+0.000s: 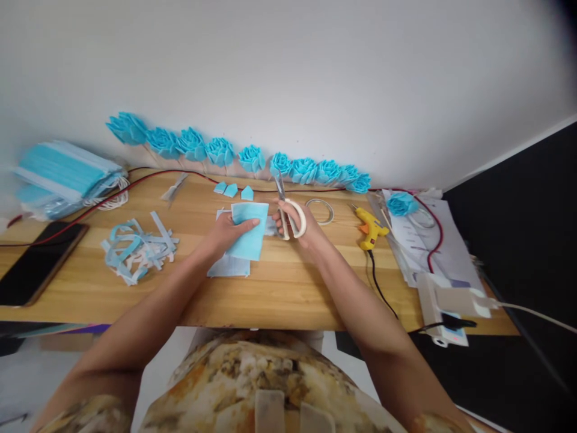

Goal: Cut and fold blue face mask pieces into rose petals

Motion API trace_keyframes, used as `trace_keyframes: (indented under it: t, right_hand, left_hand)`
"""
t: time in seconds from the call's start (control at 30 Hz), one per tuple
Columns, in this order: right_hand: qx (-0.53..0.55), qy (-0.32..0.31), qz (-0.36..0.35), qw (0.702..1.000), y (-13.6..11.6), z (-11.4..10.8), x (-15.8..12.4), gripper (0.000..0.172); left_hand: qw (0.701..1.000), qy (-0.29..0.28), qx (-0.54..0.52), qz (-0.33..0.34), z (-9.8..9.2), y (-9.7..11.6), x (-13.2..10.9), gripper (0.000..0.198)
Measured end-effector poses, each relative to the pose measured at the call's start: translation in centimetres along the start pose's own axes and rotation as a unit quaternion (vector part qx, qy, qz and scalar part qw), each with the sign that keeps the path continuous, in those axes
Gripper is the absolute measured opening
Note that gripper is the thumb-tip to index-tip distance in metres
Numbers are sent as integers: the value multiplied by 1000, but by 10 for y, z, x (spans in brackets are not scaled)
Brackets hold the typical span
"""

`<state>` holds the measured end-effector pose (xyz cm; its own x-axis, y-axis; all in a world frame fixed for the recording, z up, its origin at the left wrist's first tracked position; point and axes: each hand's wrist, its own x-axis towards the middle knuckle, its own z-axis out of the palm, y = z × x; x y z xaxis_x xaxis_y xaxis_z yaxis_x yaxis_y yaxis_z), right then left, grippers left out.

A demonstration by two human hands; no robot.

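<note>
Pinched in my left hand (228, 234) is a light blue fabric sheet (249, 240), held upright a little above the table. Beneath it lie paler blue pieces of fabric (232, 267), partly covered. My right hand (300, 224) is closed round white-handled scissors (293, 219), whose blades point up and away, apart from the sheet. Just beyond the sheet, several small blue cut pieces with pointed ends (231, 190) lie on the wood. A ring of wire or tape (321, 211) rests right of the scissors.
Several blue fabric flowers (220, 151) line the wall. Left are stacked face masks (67, 174), a phone (40, 258), cut strips (137, 246) and a small pointed tool (174, 187). Right are a yellow glue gun (370, 227), papers (451, 240), another flower (402, 204) and a power strip (439, 307).
</note>
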<state>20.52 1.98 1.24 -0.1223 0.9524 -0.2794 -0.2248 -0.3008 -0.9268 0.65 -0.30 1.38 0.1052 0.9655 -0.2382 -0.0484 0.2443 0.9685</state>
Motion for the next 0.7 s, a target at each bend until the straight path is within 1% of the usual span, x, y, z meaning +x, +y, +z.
trace_keyframes:
  t: [0.13,0.27,0.37,0.47,0.57,0.7]
  right_hand:
    - [-41,9,21,999,-2,0,15,31]
    - [-37,11,22,999,-2,0,38,31]
    - [-23,16,28,999,-5,-2,51,27]
    - [-4,22,41,999,-8,-8,52,24]
    - [22,26,50,998,-11,-13,47,26]
    - [50,9,72,996,-15,-11,41,23]
  left_hand:
    - [1000,3,-2,1,-1,2,0,43]
    - [1000,15,5,-2,-1,3,-1,40]
    - [1000,16,5,-5,-1,4,-1,37]
    - [1000,14,0,-8,-2,3,-1,37]
    - [1000,11,-16,-10,-4,2,0,39]
    - [999,16,-44,-15,-5,-1,3,43]
